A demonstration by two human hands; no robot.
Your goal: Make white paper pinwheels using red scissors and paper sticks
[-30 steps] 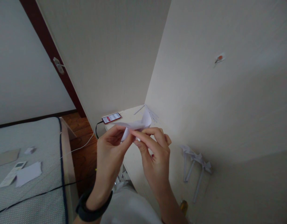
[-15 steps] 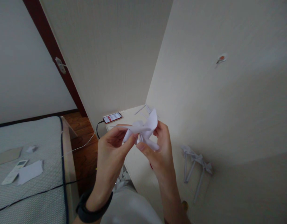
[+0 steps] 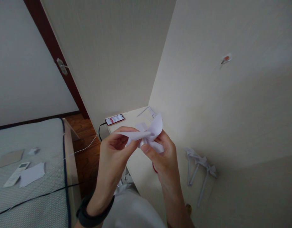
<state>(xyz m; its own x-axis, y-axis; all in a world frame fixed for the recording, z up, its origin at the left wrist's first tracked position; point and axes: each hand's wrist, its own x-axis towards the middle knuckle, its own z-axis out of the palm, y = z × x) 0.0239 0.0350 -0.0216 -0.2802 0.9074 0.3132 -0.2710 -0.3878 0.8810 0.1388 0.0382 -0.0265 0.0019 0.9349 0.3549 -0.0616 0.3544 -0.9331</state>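
Note:
Between my two hands, above the white table point(image 3: 146, 171), is a white paper pinwheel point(image 3: 143, 134) with curled blades. My left hand point(image 3: 117, 148) pinches it from the left, thumb near its centre. From the right, my right hand point(image 3: 163, 152) grips it, with its thumb close to the other thumb at the middle. The fingers behind the paper are partly hidden. To the right, several finished-looking paper pinwheels point(image 3: 201, 161) on paper sticks lean by the wall.
A phone point(image 3: 114, 119) with a cable lies on the table's far left corner, and thin white paper sticks point(image 3: 149, 110) lie at the back corner. At left is a bed point(image 3: 41, 136) with a remote point(image 3: 15, 177), paper sheet point(image 3: 32, 174) and cardboard point(image 3: 10, 158).
The pinwheel has turned and tilted slightly in my hands, its left blade now lying flatter. My right hand has shifted a little to the right.

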